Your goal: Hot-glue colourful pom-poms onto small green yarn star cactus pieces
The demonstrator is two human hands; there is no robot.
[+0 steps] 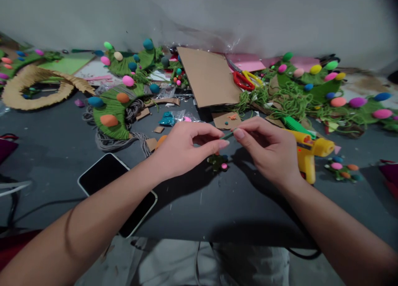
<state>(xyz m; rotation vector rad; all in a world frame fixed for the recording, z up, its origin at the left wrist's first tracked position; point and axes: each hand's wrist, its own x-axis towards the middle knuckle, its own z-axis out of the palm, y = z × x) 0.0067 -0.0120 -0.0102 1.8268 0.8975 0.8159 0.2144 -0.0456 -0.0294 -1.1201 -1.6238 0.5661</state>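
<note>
Between my fingertips, over the front of the table, is a thin dark green strip; its exact kind is too small to make out. My left hand pinches one end and my right hand pinches the other. Just below them on the dark table lies a small green piece dotted with little coloured balls, one of them pink. A yellow glue gun rests beside my right hand, partly hidden by it. Farther right sits a similar green piece with coloured balls.
A phone lies under my left forearm. Brown cardboard, red-handled scissors and green yarn are at the back. Green wrapped shapes with coloured balls and a tan wrapped ring stand left. A cable hangs at the front edge.
</note>
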